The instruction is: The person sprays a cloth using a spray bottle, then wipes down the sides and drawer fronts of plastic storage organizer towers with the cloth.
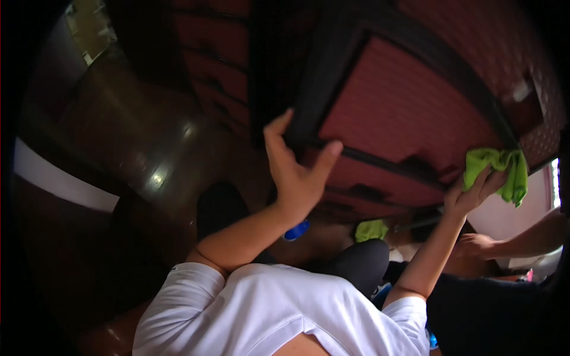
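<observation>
A dark-framed drawer cabinet [409, 101] with reddish woven-looking fronts stands tilted in view before me. My left hand [297, 184] is at its near left corner, thumb and fingers spread wide apart. Whether that hand presses on the frame or only hovers beside it, I cannot tell. On the right, my right hand [466, 193] has its fingers closed on a bright green cloth [499, 169], which lies against the lower right edge of the cabinet. Part of the cloth hangs down past the fingers.
A second green cloth [371, 230] lies on the floor near my knee, with a blue object [295, 230] left of it. Another person's hand [478, 244] reaches in from the right. Dark shiny floor [160, 154] stretches left, beside more red drawers [217, 59].
</observation>
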